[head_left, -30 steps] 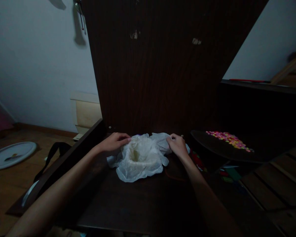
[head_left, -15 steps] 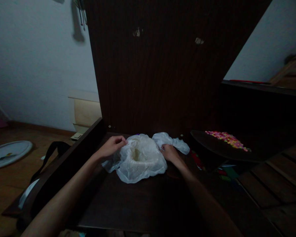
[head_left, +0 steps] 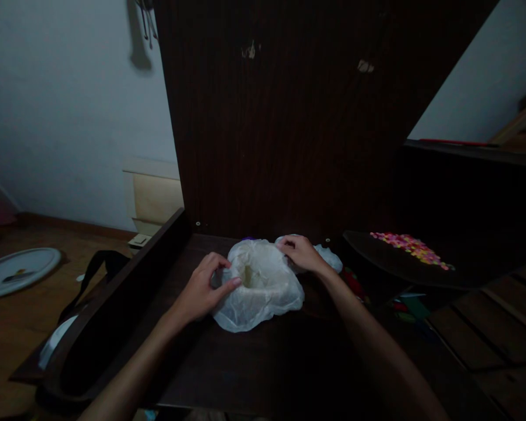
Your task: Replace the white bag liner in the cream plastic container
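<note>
The big dark board (head_left: 280,134) stands up behind the dark shelf (head_left: 228,368). On the shelf sits your white bag (head_left: 267,292), open at the top. Your left hand (head_left: 204,289) touches its left edge, thumb and fingers apart. Your right hand (head_left: 302,252) has bent fingers at the far right edge, maybe pinching it; it's too dark to tell.

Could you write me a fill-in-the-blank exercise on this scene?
The crumpled plastic liner beside the fingers of the left hand is coloured ____.
The colourful pieces lie nearer the right hand than the ____ hand.
The pale oval object lies on the ____.
The strap near the oval object is coloured ____.

Missing words: white; left; floor; black
</note>
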Tool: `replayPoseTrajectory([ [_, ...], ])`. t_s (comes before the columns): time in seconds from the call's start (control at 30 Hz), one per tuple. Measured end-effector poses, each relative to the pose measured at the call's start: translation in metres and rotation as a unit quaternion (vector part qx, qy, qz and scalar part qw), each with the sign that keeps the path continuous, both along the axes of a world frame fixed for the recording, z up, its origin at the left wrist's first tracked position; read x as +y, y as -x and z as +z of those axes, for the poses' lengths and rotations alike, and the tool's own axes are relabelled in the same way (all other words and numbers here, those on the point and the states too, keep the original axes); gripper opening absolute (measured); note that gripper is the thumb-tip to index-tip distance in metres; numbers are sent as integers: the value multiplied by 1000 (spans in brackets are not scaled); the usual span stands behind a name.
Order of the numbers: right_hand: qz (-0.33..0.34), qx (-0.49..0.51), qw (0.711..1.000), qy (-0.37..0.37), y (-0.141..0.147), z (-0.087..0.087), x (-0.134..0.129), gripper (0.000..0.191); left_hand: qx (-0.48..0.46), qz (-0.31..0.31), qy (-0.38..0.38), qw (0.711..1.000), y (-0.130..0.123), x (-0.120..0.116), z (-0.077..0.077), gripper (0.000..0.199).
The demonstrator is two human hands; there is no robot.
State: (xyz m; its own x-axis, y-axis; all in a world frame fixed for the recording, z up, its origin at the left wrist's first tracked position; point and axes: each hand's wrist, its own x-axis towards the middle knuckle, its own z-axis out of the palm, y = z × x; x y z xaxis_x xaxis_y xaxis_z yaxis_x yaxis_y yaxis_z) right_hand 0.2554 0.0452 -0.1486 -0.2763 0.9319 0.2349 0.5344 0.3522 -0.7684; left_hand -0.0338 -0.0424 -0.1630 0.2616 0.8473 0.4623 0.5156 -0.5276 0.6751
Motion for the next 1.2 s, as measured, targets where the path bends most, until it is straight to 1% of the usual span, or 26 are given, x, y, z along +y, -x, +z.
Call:
replayPoseTrajectory([
  [0.1, -43, 6, 999, -1, 2, -9, 6, 28, -4, -26, -1, 1000, 0, -7, -8, 24],
  [0.2, -78, 0, 997, -18, 9, -18, 7, 21, -21, -65, 21, 997, 0, -11, -13, 22],
  [0.3, -93, -15, 995, -21, 16, -26, 5, 15, -29, -103, 39, 993, 2, -15, -14, 21],
  [0.4, -101, -32, 994, -28, 18, -28, 4, 15, -25, -116, 43, 992, 3, -19, -15, 20],
  [0.47, -116, -40, 991, -44, 16, -21, 5, 16, -19, -118, 34, 992, 4, -21, -17, 19],
  [0.5, -125, -42, 990, -54, 14, -15, 5, 16, -15, -119, 29, 992, 4, -22, -17, 19],
  [0.57, -132, -43, 987, -77, 12, 3, 5, 14, -5, -119, 20, 993, 5, -23, -18, 18],
  [0.6, -125, -43, 988, -85, 11, 14, 3, 13, -1, -120, 16, 993, 5, -23, -18, 18],
  [0.67, -68, -53, 992, -90, 15, 37, -5, 10, 5, -120, 13, 993, 5, -22, -19, 19],
  [0.7, -14, -66, 994, -86, 20, 47, -9, 10, 6, -119, 12, 993, 5, -22, -19, 19],
  [0.73, 81, -99, 988, -83, 25, 56, -14, 12, 5, -119, 12, 993, 5, -21, -20, 20],
  [0.77, 168, -141, 973, -75, 32, 62, -19, 14, 3, -119, 12, 993, 5, -21, -20, 20],
  [0.8, 244, -191, 949, -61, 40, 66, -23, 16, 1, -119, 12, 993, 6, -21, -20, 20],
  [0.83, 303, -244, 920, -51, 47, 68, -26, 19, -1, -119, 12, 993, 6, -21, -20, 20],
  [0.87, 334, -296, 894, -45, 55, 67, -29, 24, -3, -120, 12, 993, 6, -22, -20, 20],
  [0.9, 345, -349, 870, -38, 61, 65, -30, 28, -5, -122, 13, 992, 6, -23, -20, 20],
  [0.93, 342, -398, 850, -32, 67, 63, -30, 31, -5, -125, 17, 992, 7, -24, -20, 20],
  [1.0, 319, -472, 822, -12, 77, 56, -29, 35, -5, -138, 30, 990, 9, -26, -20, 21],
  [1.07, 311, -509, 802, 15, 84, 48, -26, 33, -7, -160, 48, 986, 13, -25, -19, 22],
  [1.13, 319, -524, 789, 41, 91, 39, -21, 26, -26, -177, 62, 982, 18, -18, -17, 24],
  [1.2, 330, -534, 775, 66, 98, 27, -14, 16, -67, -156, 64, 983, 22, -5, -15, 26],
])
